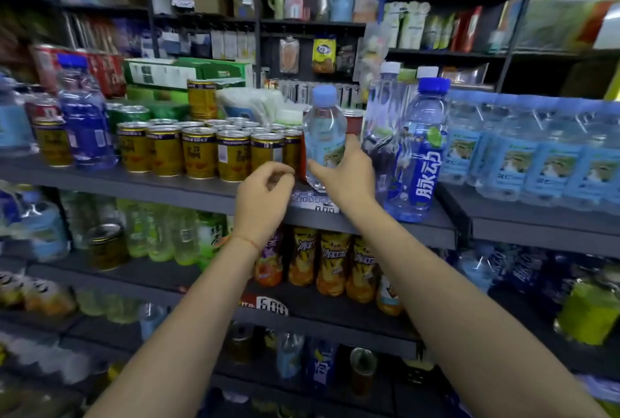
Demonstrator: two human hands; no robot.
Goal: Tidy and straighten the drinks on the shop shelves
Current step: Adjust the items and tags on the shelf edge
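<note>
Clear water bottle (323,129), one, clamped in right hand (345,172); left hand (263,198) beside it, loosely curled, empty; five front gold cans (198,156)

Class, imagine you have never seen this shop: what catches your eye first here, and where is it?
The right hand grips a clear water bottle at the middle shelf's front edge, with the left hand curled empty beside it. Left of them stand rows of gold cans; to the right, a tall blue-labelled bottle.

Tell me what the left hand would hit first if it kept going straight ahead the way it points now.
Most likely the front row of gold cans: the left hand is loosely curled just below and in front of them. Depth is hard to judge, so it might catch the shelf edge first.
</note>
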